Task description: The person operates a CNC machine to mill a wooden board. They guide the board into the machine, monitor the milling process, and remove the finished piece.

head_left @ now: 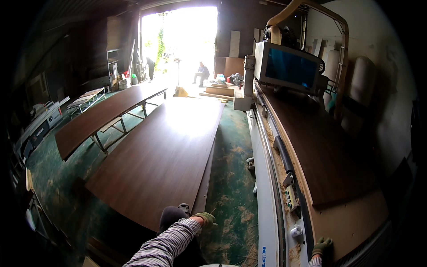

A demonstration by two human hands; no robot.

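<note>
My left hand, in a green work glove below a striped cuff, hangs over the floor beside the near corner of a large brown wood-grain panel. Its fingers are loosely apart, with nothing in them. At the lower right my right hand, also gloved, rests with fingers spread on the bare tan bed board of a long woodworking machine. Just beyond it on the bed lies a dark brown panel. A small white container stands on the machine's ledge, left of this hand.
Another brown panel lies on metal trestles at the left. The machine head, with a blue window, spans the bed's far end. Sawdust marks the green floor. A person sits near the bright doorway; another stands left of it.
</note>
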